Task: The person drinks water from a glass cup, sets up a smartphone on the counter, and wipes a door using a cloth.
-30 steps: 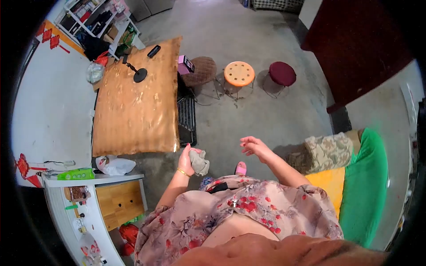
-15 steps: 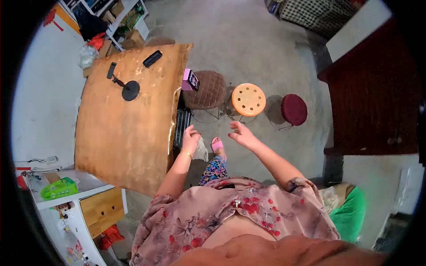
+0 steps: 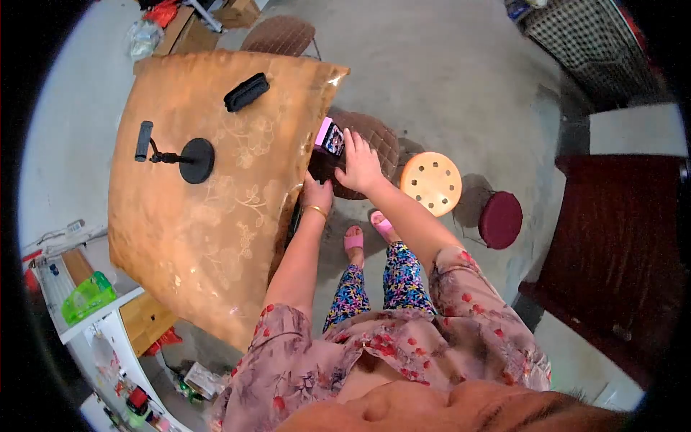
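A brown quilted stool (image 3: pixel 381 140) stands against the table's right edge. On it is a small pink box (image 3: pixel 330 135) with a dark picture or screen on its face. My right hand (image 3: pixel 360 164) reaches over the stool, fingers stretched out and the fingertips close beside the pink box; whether they touch it I cannot tell. My left hand (image 3: pixel 317 194), with a gold bracelet at the wrist, is at the table edge by the stool's near side. Its fingertips are partly hidden there, so what it touches is unclear.
On the wooden table (image 3: pixel 194 237) are a black round-based stand (image 3: pixel 196 160) and a black oblong case (image 3: pixel 246 92). An orange stool (image 3: pixel 430 183) and a maroon stool (image 3: pixel 501 219) stand to the right. Another brown stool (image 3: pixel 281 36) is behind the table.
Both hands have moved forward to the quilted stool, the right one now over it. The view has shifted closer to the table, and both pink slippers now show.
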Demonstrator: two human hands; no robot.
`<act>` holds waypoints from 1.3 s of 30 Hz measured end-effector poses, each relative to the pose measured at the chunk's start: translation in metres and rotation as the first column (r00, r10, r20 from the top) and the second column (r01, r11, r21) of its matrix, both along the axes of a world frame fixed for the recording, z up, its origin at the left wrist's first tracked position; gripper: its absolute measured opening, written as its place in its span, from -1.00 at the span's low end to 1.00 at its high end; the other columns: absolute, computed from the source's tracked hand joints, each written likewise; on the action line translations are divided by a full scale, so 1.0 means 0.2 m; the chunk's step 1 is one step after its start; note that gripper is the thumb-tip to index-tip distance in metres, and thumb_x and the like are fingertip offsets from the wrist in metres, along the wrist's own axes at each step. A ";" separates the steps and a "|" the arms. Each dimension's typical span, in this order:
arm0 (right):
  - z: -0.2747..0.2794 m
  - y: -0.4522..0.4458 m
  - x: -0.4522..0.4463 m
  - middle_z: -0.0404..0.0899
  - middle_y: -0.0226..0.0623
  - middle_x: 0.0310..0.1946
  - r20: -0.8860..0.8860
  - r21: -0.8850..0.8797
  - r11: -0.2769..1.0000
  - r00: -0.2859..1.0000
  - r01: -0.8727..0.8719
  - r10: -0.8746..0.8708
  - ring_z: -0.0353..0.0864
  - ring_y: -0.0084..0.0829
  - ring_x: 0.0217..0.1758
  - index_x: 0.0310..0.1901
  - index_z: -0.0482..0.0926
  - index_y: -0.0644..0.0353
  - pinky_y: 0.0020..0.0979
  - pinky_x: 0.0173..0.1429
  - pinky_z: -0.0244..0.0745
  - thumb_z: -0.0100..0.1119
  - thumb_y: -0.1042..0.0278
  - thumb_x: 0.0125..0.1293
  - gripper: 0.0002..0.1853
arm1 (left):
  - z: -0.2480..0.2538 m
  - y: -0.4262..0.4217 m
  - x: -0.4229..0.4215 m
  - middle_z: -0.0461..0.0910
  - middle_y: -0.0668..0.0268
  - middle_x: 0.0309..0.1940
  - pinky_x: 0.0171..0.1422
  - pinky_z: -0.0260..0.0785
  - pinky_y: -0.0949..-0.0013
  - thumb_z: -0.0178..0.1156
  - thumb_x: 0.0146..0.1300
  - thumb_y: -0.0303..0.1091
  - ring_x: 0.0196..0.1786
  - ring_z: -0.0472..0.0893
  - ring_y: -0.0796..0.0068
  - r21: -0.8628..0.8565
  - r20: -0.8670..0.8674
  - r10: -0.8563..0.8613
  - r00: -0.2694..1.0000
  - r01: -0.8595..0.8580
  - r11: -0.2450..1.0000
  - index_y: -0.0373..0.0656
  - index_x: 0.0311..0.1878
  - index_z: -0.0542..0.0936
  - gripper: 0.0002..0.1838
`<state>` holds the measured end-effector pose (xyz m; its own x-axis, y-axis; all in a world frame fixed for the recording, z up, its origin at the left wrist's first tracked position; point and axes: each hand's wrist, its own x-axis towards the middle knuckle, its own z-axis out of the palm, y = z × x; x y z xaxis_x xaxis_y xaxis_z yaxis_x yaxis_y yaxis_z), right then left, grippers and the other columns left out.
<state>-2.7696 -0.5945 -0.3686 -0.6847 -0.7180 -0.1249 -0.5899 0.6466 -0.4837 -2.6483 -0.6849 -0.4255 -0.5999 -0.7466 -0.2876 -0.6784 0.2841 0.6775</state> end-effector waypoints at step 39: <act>-0.38 -0.08 -0.33 0.31 0.14 0.06 0.194 -0.372 0.928 0.979 0.021 0.056 0.30 0.06 0.16 0.36 -0.10 0.37 -0.17 0.25 0.27 0.41 0.30 -0.19 0.11 | -0.53 -0.22 -0.38 0.39 -0.17 0.13 0.28 0.21 0.13 0.25 0.05 -0.17 0.18 0.40 -0.10 -0.151 0.046 0.069 0.997 -0.061 0.987 -0.40 0.20 0.25 -0.27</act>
